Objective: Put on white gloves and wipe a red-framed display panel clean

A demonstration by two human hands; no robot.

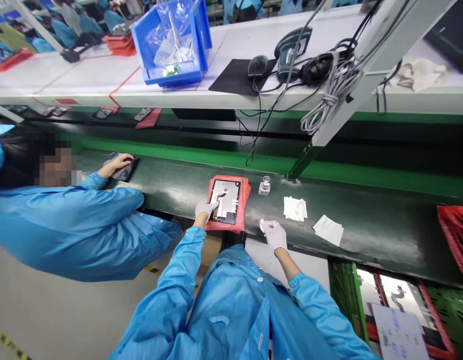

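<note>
A tablet screen panel [227, 206], its back silver and black with a dark flex cable, lies on a stack of red bubble-wrap bags [243, 200]. My left hand [206, 209], in a white glove, grips the panel's lower left edge with a digit laid over its face. To the right, my right hand [275, 235], also gloved, is closed in a pinch on a small white wipe [262, 225], just above the bench's near edge. Beyond it stand a small bottle with a metal lid [265, 186] and a pile of white wipes [295, 208].
Another white wipe [329, 230] lies farther right on the green bench [385, 225]. Red bags [456, 235] and a green crate [347, 300] holding panels are at right. A co-worker [74, 225] sits at left. A post [329, 115] with cables rises ahead, beside a shelf [224, 97].
</note>
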